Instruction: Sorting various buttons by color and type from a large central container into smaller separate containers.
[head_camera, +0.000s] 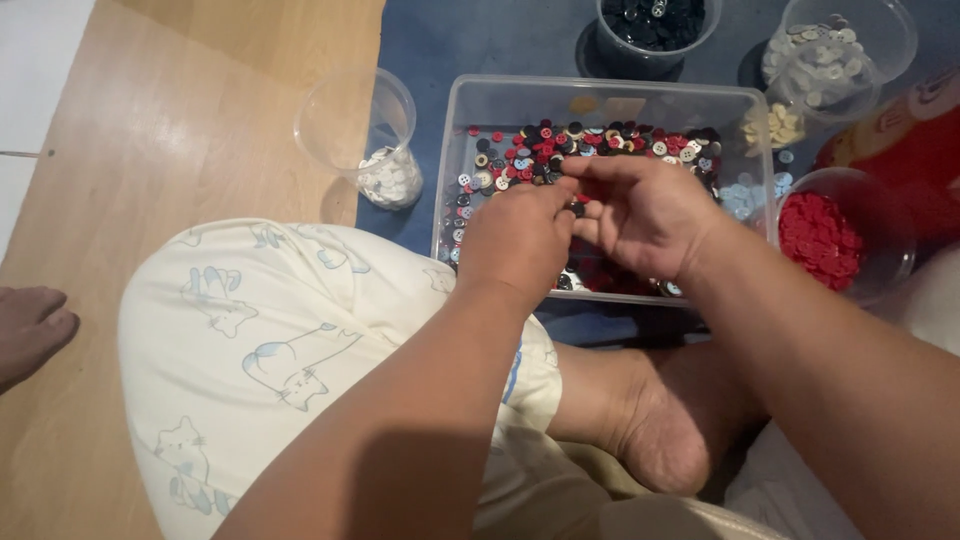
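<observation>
Two bare hands over a clear rectangular plastic tub (470, 130) holding a loose heap of mixed red, black, white and blue buttons (590, 145). Left hand (518, 235) curled knuckles-up above the tub's near edge, fingertips pinched narrow against the other hand; whatever sits inside the pinch hidden, so contents impossible to tell. Right hand (648, 212) cupped palm-inward, fingers loosely bent and half spread, a small dark button (577, 209) showing at the meeting point of both hands' fingertips. Tub resting on a blue mat (450, 45), just beyond a bent knee in cream fabric with pale blue cat prints (270, 330).

Around the tub: a clear plastic cup with white buttons at the bottom (385, 150) to the left, half on the wooden floor (170, 110); a clear cup of black buttons (655, 25) at the far edge; a clear cup of pale grey-white buttons (830, 50) further right; a clear cup of red buttons (830, 235) just beside the tub's right wall. A bare foot (650, 420) tucked under the right forearm; another bare foot (30, 325) at the left edge, on the floor.
</observation>
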